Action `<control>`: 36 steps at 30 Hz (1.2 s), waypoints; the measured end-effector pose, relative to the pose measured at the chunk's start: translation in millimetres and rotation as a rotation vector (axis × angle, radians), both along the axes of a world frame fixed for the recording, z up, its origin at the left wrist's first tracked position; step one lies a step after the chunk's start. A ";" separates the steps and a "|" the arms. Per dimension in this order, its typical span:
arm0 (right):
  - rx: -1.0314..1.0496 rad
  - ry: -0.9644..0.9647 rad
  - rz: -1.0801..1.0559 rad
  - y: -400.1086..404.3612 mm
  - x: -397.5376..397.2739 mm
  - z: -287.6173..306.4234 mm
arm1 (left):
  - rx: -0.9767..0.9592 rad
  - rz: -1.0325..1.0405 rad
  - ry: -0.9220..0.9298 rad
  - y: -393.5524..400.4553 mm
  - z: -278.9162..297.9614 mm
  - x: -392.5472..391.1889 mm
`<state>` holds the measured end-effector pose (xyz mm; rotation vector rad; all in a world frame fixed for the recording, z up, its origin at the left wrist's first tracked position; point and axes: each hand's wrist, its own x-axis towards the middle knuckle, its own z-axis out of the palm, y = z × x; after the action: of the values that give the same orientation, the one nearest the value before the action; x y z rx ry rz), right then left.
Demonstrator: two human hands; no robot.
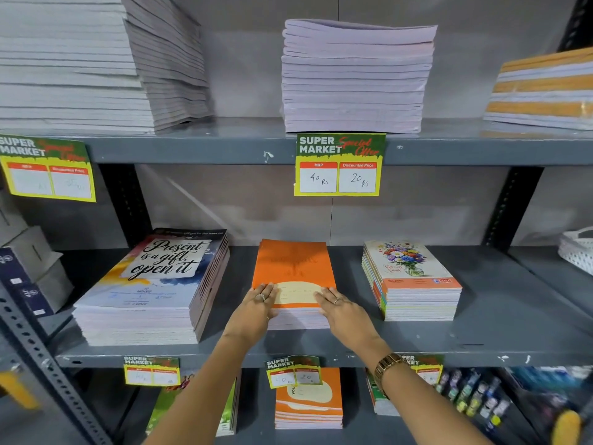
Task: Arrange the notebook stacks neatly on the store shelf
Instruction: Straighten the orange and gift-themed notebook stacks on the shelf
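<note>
A stack of orange notebooks (293, 268) lies in the middle of the grey middle shelf (500, 332). My left hand (256, 308) rests flat on its front left corner, fingers spread over the top cover. On the front right corner, my right hand (341, 311) lies the same way. Both hands press on the stack's near edge without lifting it. To the left is a larger stack with a "Present is a gift, open it" cover (154, 284). A stack with a flower-bouquet cover (412, 277) stands to the right.
The upper shelf holds tall pale notebook stacks (356, 78), a leaning one (96, 65) at left and an orange-striped pile (545, 91) at right. Price tags (338, 165) hang from shelf edges. A white basket (577, 252) sits far right. More notebooks (308, 403) lie on the lower shelf.
</note>
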<state>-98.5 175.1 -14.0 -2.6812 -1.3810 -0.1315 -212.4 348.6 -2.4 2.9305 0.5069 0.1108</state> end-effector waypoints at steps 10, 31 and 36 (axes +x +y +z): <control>-0.013 0.013 -0.007 -0.1 -3.5 1.3 | 0.058 -0.008 0.035 -3.1 2.8 -2.4; 0.079 -0.105 0.084 81.8 -85.2 34.6 | 0.137 0.141 -0.073 98.7 36.9 -120.8; 0.076 -0.091 0.218 130.0 -124.8 41.1 | 0.130 0.178 0.032 139.8 33.2 -166.8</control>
<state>-223.3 305.2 27.1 -2.4719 -1.6481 -0.2816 -379.2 488.4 30.8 3.0112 0.7939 0.1240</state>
